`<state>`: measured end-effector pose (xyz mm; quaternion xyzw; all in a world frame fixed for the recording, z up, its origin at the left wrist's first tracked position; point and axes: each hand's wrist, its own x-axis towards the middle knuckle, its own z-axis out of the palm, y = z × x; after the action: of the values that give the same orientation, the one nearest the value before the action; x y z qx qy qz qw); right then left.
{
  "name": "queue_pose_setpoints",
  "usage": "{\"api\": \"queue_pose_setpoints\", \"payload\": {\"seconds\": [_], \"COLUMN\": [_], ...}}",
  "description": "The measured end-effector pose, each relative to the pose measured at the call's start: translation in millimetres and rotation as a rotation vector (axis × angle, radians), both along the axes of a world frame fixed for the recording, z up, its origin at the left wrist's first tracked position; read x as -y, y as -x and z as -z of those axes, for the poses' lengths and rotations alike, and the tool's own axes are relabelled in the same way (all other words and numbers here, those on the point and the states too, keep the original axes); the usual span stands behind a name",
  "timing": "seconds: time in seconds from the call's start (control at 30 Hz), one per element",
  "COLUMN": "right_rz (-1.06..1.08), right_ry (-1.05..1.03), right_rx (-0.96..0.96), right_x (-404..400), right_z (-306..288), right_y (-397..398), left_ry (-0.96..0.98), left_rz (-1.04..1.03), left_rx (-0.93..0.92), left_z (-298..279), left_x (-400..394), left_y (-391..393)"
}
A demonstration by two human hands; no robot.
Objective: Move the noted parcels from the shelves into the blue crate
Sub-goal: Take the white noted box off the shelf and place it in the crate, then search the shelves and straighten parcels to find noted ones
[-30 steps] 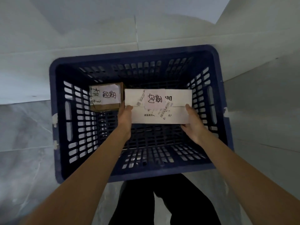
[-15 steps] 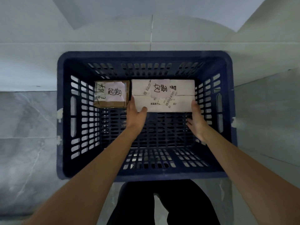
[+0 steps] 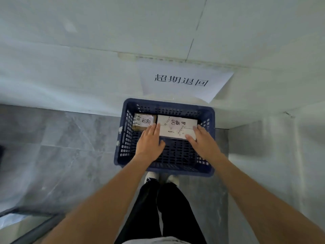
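Observation:
The blue crate (image 3: 125,138) stands on the floor against the wall. Two noted parcels lie side by side along its far wall: a small brown box (image 3: 139,125) on the left and a wider white parcel (image 3: 175,126) on the right, each with a handwritten note on top. My left hand (image 3: 149,142) hovers with spread fingers over the gap between the two parcels. My right hand (image 3: 202,140) is flat over the white parcel's near right corner, thumb across its edge. Neither hand grips anything.
A paper sign (image 3: 184,81) with printed characters hangs on the wall above the crate. My legs and shoes (image 3: 161,178) are just in front of the crate. A metal shelf frame (image 3: 26,224) shows at the bottom left. Grey tiled floor (image 3: 70,147) lies to the left.
The white parcel went from my two hands down beside the brown box. My hands let go and opened. My head rose, so the crate looks smaller and the sign came into view.

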<state>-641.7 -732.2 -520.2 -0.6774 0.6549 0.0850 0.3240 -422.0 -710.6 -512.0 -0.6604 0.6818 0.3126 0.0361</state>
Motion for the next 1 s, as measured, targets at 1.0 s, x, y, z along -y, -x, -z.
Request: {"api": "queue_pose_setpoints", "payload": {"seconds": [1.0], "right_rz": [-1.569], "right_ry": [-0.031], "right_rx": [-0.312], "right_x": [-245.0], "right_z": [-187.4], "right_y": [-304.9], "left_ry": [-0.146], "left_rz": [-1.307], "left_rx": [0.023], "left_z": [-183.3], "left_x": [-416.1], "left_y": [-116.2]}}
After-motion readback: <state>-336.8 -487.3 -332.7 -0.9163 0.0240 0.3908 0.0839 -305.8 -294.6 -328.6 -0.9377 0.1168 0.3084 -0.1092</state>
